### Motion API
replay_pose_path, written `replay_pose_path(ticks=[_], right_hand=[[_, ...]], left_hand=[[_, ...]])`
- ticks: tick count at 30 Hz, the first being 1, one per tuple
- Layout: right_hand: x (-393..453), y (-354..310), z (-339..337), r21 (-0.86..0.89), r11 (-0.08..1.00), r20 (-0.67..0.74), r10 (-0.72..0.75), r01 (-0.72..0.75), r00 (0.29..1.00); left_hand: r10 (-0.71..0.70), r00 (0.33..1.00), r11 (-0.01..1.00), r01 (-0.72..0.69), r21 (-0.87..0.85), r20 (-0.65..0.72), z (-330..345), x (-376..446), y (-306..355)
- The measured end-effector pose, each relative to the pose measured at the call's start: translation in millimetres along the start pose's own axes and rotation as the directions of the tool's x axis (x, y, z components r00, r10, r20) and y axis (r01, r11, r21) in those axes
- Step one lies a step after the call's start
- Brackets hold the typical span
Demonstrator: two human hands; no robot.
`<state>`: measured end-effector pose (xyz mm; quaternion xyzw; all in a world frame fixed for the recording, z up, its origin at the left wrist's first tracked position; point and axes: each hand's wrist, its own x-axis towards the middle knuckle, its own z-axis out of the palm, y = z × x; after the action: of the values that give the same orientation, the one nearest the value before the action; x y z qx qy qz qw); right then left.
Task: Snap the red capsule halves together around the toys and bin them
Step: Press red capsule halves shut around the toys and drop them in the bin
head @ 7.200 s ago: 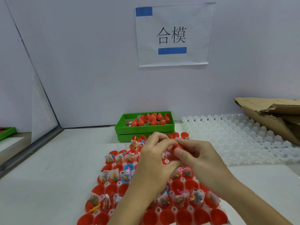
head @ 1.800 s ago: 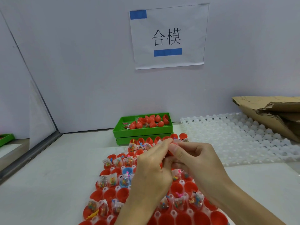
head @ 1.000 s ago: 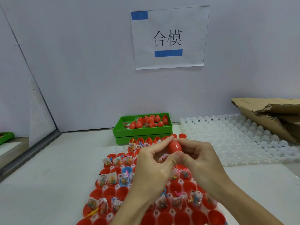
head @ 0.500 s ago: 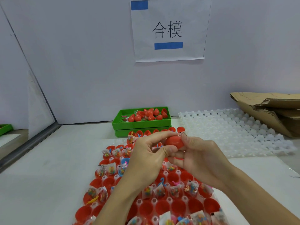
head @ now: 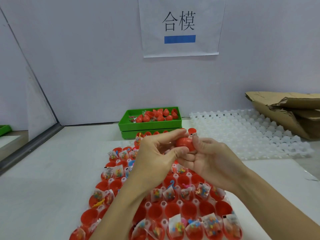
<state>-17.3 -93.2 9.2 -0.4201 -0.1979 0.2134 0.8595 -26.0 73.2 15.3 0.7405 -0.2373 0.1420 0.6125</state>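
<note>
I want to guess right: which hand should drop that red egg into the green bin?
Probably the right hand: its fingers cradle the red capsule, whose tip the left hand pinches. The green bin sits straight ahead.

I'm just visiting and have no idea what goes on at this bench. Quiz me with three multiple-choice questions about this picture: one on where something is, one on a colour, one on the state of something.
1. Where is the green bin?
A. against the back wall, beyond the hands
B. on the cardboard
C. under the white tray

2. What colour is the bar on the paper sign?
A. red
B. blue
C. green

3. How is the red capsule held?
A. lying loose in the tray
B. by the left hand alone
C. between the left hand and the right hand

Answers: 1 A, the bin sits by the wall past the hands. 2 B, a blue bar lies under the characters. 3 C, fingers of both hands pinch it.
</note>
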Motion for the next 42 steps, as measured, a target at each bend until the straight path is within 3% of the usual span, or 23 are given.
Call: replay_pose_path(ticks=[7,11,15,18,27,34,42], right_hand=[[-1,-7,-2,-0.162,0.986,-0.017,-0.031,0.028,0.999],[2,-4,-2,-0.26,0.964,-0.172,-0.101,0.053,0.98],[3,0,-1,-0.606,0.787,-0.26,-0.335,0.117,0.906],[4,4,-1,-0.715,0.68,-0.257,-0.472,0.163,0.843],[3,1,1,-0.782,0.604,-0.23,-0.51,0.155,0.829],[1,-4,2,-0.78,0.603,-0.21,-0.508,0.17,0.835],[0,-6,6,-0.795,0.577,-0.175,-0.51,0.184,0.842]], left_hand=[[-0.016,0.999,1.0,0.016,-0.008,0.033,0,2,3],[-0.001,0.999,1.0,0.0,-0.027,-0.05,0,2,4],[-0.01,0.996,0.999,0.006,-0.04,-0.086,1,1,2],[0.005,0.994,1.0,-0.008,-0.03,-0.113,2,1,2],[-0.016,0.988,1.0,0.016,-0.001,-0.152,3,0,2],[0.003,0.995,1.0,-0.002,0.016,-0.098,0,1,1],[-0.028,0.989,1.0,0.027,-0.011,-0.142,3,2,-1]])
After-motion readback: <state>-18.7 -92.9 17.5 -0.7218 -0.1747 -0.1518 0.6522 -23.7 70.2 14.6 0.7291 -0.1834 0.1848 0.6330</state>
